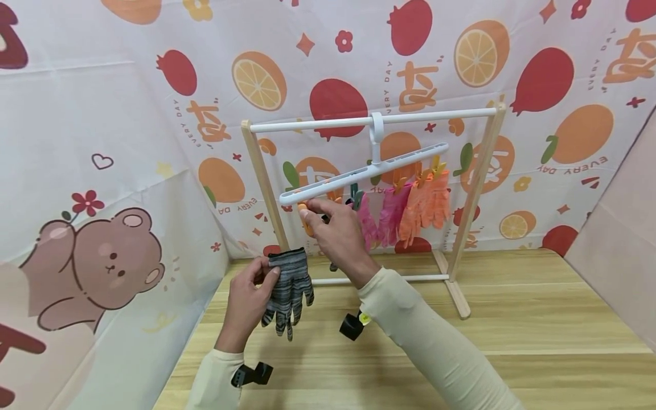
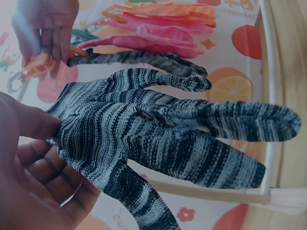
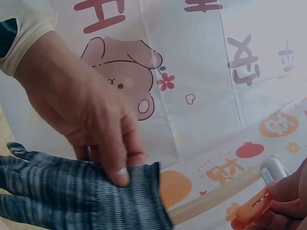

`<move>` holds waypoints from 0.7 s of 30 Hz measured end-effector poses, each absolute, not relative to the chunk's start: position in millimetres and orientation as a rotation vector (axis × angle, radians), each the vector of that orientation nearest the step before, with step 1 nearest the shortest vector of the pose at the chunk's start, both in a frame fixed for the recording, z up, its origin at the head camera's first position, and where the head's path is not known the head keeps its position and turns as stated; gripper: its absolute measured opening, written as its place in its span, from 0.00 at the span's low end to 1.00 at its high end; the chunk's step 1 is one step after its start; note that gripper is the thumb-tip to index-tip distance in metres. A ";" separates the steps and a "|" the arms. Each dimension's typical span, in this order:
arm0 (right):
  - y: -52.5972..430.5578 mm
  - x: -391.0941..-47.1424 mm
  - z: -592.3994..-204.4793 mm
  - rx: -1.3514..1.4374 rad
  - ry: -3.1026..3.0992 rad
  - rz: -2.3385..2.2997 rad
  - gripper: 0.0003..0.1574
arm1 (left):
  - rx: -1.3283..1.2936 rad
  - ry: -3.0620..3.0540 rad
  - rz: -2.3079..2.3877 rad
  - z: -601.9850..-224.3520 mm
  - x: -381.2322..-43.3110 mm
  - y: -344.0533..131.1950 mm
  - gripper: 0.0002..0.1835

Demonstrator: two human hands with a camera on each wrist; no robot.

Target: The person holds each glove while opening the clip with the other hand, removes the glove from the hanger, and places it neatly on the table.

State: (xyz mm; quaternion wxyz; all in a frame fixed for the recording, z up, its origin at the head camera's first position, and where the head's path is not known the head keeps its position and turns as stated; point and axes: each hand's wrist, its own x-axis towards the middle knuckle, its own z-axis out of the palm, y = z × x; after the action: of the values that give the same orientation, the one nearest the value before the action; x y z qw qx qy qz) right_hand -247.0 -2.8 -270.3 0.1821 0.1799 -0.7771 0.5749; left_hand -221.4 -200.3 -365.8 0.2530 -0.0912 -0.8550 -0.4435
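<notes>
**Grey glove held at cuff, R hand on orange peg of hanger**

Head view: L hand pinches cuff of striped grey glove, glove hangs fingers-down just below low end of white peg hanger, above the counter. R hand up at that low end, fingers curled round an orange peg. Pink gloves and orange gloves already pegged further along hanger; a 2nd grey glove partly hidden behind R hand. Hanger hooks on top bar of wooden rack.

L wrist view: grey glove fills frame, L thumb + fingers gripping its cuff; R hand w/ orange peg beyond.

R wrist view: L hand thumb pressed on cuff edge of glove; R fingertips squeezing peg. Can't tell if peg mouth is open.

Step (judged): mid-hang, peg being readied. Next needs cuff lifted up into peg mouth while R keeps it squeezed, then let go.
</notes>
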 end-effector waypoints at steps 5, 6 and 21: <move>-2.7 -247.6 -270.9 0.507 -2.193 1.629 0.19 | -0.205 -2.352 -1.242 -376.7 -222.0 -208.5 0.02; -2.7 -247.5 -270.9 0.505 -2.193 1.633 0.19 | -0.192 -2.362 -1.246 -379.2 -221.9 -210.6 0.03; -2.5 -248.4 -270.6 0.469 -2.222 1.641 0.21 | 0.101 -2.577 -1.315 -430.9 -236.7 -260.2 0.06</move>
State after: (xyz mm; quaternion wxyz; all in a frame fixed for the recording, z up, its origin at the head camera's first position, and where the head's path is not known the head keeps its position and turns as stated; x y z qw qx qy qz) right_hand -248.4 -2.5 -270.6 0.1691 0.1648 -0.7818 0.5771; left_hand -236.7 -260.2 -430.9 0.1233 0.0345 -0.8834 -0.4508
